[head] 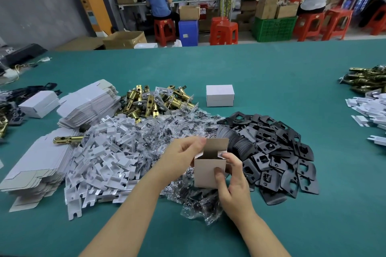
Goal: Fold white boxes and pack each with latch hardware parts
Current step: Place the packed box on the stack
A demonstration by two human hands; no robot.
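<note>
The white box (209,170) is held upright above the green table (271,73), open end up, long axis vertical. The left hand (182,155) pinches its upper left edge; the right hand (231,175) grips its right side, thumb on the front. The black plates (277,152) lie just right, nearest the right hand.

Both hands grip open white box (208,170) above green tabletop (271,64); left hand (183,158) at flap; right hand (231,181) on front; black plates (277,148) beside.
</note>
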